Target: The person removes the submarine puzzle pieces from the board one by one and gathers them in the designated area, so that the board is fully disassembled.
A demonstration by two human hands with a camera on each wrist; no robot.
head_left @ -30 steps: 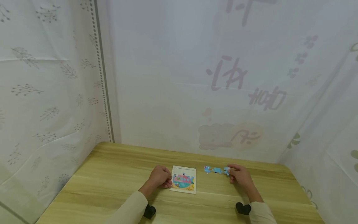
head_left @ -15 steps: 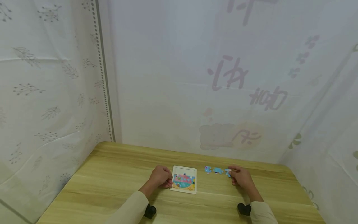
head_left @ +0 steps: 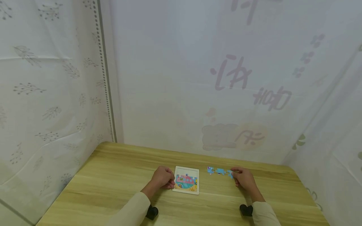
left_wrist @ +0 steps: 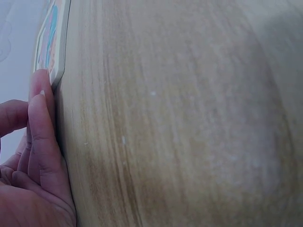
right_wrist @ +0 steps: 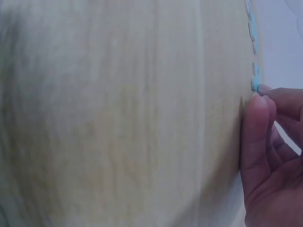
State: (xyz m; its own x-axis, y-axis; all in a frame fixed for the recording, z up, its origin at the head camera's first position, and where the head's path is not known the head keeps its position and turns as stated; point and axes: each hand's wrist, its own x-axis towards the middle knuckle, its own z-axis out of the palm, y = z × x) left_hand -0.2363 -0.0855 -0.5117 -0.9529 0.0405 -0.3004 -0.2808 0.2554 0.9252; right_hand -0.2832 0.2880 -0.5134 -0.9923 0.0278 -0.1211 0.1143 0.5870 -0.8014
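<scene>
While pale curtains enclose the table on three sides, only the far curtain (head_left: pixel 158 78) carries writing: faded, purplish, brush-like characters run down its right half, too pale and stylised to read with confidence. Grey leaf and berry sprigs decorate the left curtain (head_left: pixel 56 94), and a green leaf motif marks the right curtain (head_left: pixel 333 175). Below them spreads the wood-grained table (head_left: pixel 217 204).

A person's cream left sleeve (head_left: pixel 131 210) and right sleeve (head_left: pixel 264 213) enter from the near side. The left hand (head_left: pixel 163 177) rests on the left part of the table with its fingers bent and tips touching the left edge of a white puzzle frame (head_left: pixel 188 171); whether they pinch it cannot be told. The right hand (head_left: pixel 244 179), farther right, pinches the end of a blue piece between thumb and forefinger.

The frame lies flat between the hands, a pink and teal picture filling its near part and pale base showing at its far end. Black mounts (head_left: pixel 246 210) sit beside the cuffs.

Smallest are three blue jigsaw pieces in a row right of the frame: the left piece (head_left: pixel 210 170), with a purple patch; the middle piece (head_left: pixel 220 171); and the pinched right piece (head_left: pixel 230 173).
</scene>
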